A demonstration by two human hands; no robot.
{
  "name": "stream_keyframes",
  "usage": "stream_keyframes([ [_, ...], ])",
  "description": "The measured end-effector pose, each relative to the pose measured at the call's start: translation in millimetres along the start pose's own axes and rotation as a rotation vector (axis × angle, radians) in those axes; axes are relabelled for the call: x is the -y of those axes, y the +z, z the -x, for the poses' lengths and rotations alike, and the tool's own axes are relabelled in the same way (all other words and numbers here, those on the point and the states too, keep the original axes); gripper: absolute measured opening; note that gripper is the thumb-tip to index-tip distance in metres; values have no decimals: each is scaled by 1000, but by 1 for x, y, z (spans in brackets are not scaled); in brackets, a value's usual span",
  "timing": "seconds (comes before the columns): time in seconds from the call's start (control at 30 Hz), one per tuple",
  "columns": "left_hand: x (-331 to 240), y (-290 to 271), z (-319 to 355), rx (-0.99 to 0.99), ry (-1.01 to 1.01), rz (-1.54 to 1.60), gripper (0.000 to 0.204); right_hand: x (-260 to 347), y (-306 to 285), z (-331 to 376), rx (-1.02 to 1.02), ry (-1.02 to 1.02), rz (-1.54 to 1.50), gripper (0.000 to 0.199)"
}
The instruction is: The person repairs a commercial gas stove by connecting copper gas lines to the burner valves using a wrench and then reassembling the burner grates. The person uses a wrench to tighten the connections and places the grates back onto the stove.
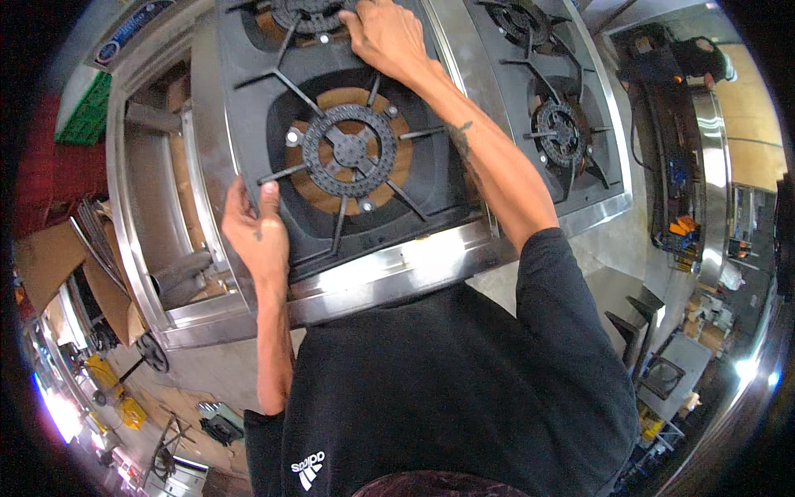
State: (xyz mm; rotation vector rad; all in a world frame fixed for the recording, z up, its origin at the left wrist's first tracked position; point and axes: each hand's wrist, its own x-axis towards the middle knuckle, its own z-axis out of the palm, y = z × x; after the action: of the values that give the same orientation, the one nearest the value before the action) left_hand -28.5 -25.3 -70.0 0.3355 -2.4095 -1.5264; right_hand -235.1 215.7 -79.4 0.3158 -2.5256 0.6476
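A black double-burner grate panel (248, 108) lies on the steel cooker frame, its arms reaching around a near round burner (349, 151) and a far one (308, 10). My left hand (258, 228) is closed on the panel's left edge, thumb on top and fingers curled over the side. Stretched to the far end, my right hand (389, 40) has its fingers bent down onto the grate beside the far burner. Part of its grip is hidden by the hand itself. Brown surface shows beneath the near burner through the round opening.
To the right sits a second grate panel with a burner (558, 132). Left of my left hand, an open bay (157, 199) shows the frame's metal rails. The steel front edge (389, 265) runs close to my body. Cardboard (62, 257) and a wheel (152, 354) are at left.
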Motion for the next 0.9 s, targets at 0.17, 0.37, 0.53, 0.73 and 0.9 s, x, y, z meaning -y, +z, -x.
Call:
stream_keyframes([
  [0.17,-15,-4,-3,27,-63,52,44,1,-9,-5,47,28,-20,34],
  [0.37,-26,-9,-6,69,-114,52,45,-3,-10,-6,49,27,-6,37],
  [0.53,-18,-8,-12,101,-172,157,46,-5,-8,-5,52,22,-2,38],
  [0.73,-8,-9,-17,116,-289,269,47,-8,-2,-16,90,-39,4,37],
  [0.9,-20,-15,-21,128,-355,320,43,-10,0,-29,106,-97,67,39],
])
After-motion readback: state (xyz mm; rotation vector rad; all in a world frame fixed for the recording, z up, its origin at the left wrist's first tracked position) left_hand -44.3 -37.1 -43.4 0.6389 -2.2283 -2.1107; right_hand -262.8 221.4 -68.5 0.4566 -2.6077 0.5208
